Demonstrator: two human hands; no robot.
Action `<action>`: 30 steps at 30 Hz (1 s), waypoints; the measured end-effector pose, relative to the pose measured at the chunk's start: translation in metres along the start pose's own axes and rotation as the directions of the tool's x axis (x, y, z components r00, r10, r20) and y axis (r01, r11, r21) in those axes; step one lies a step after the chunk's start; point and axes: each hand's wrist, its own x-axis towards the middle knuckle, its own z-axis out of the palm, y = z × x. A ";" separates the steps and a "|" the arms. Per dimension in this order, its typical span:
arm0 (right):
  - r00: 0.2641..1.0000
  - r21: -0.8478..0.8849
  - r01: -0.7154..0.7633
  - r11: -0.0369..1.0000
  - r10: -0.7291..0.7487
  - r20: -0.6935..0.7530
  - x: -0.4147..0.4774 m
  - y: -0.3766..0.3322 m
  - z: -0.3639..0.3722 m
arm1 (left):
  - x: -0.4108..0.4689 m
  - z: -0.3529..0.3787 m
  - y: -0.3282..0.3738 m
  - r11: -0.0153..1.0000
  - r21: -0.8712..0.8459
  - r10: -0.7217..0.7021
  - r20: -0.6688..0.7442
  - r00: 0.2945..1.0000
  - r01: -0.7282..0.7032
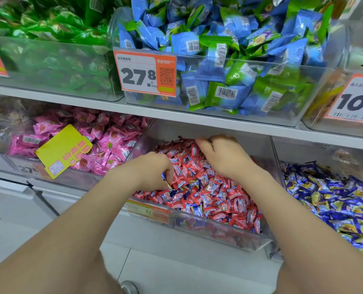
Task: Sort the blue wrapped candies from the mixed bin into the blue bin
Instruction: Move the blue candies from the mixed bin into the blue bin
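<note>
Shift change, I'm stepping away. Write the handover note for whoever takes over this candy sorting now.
Left grip: over the mixed bin's near left, fingers curled round a few blue candies.
Right grip: at the bin's back, fingertips curled into the pile; whether it holds anything cannot be told.
Blue bin: next on the right, heaped with blue wrappers.
Done: one handful gathered, not yet carried over.
Left: drop that handful in the blue bin; many blue candies lie among the red candies.

Shop: shelved candy bins [218,102], price tags [144,73].
</note>
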 end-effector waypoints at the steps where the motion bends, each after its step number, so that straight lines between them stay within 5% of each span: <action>1: 0.999 0.005 0.020 1.000 -0.020 0.035 -0.003 0.002 0.000 | 0.001 0.002 0.000 0.999 0.029 -0.013 0.012 1.000 0.013; 6: 0.988 -0.100 0.122 0.987 -0.111 0.107 -0.017 0.020 0.002 | 0.007 0.004 0.007 0.999 0.043 -0.007 -0.012 1.000 0.008; 8: 0.967 -0.015 0.213 0.977 -0.209 0.143 -0.022 0.018 -0.006 | 0.007 0.003 0.009 1.000 -0.001 0.030 -0.036 0.999 -0.030; 11: 0.879 0.112 0.298 0.948 -0.318 0.354 -0.034 0.011 -0.011 | 0.004 0.000 0.010 0.994 -0.094 0.056 -0.084 0.995 -0.064; 15: 0.782 -0.040 0.384 0.923 -0.302 0.545 -0.042 0.014 0.004 | -0.001 -0.005 0.020 0.959 -0.268 0.043 -0.192 0.980 -0.094; 20: 0.779 -0.179 0.471 0.864 -0.312 0.544 -0.045 0.005 0.026 | 0.015 0.010 0.024 0.982 -0.155 0.078 -0.161 0.984 -0.103; 30: 0.907 -0.059 0.292 0.955 -0.257 0.334 -0.050 0.035 -0.010 | 0.031 0.019 0.038 0.968 0.212 0.142 -0.021 0.990 -0.135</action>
